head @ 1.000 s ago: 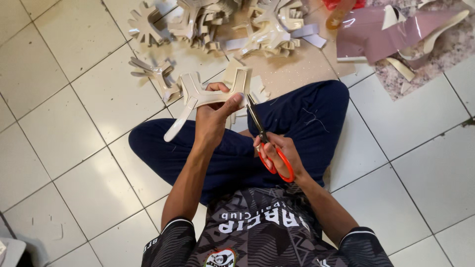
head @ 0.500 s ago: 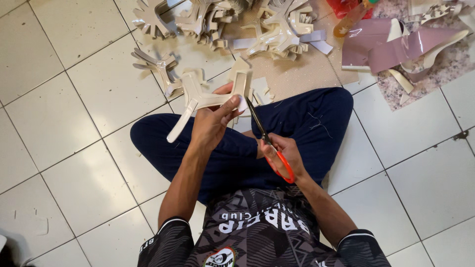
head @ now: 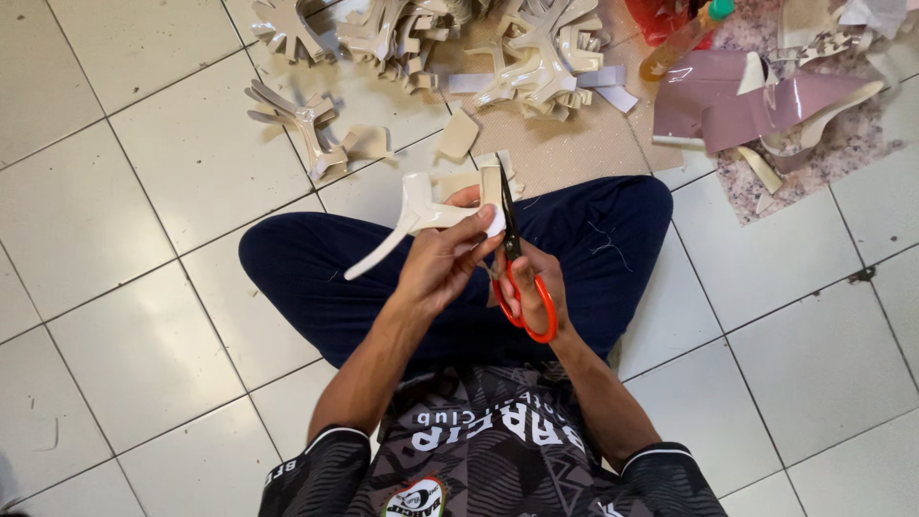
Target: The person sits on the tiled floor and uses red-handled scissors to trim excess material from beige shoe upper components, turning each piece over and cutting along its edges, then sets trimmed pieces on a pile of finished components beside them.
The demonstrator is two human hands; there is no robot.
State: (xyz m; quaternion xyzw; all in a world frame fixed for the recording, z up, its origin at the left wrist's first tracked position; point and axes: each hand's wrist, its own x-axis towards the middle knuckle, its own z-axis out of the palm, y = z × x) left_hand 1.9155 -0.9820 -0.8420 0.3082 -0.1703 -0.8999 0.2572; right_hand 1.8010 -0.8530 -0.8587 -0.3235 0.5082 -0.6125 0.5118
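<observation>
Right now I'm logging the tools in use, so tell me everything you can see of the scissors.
The scissors have looped orange-red handles and short dark blades, seemingly plastic and metal. The right hand holds them through the loops, above the lap. They point up and away from the body, tips beside the cream cut-out piece that the left hand holds. Whether the blades are parted cannot be told.

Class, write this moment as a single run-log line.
left hand: holds cream cut-out piece | right hand: holds orange-handled scissors, blades at piece's edge | floor: more cream pieces
</observation>
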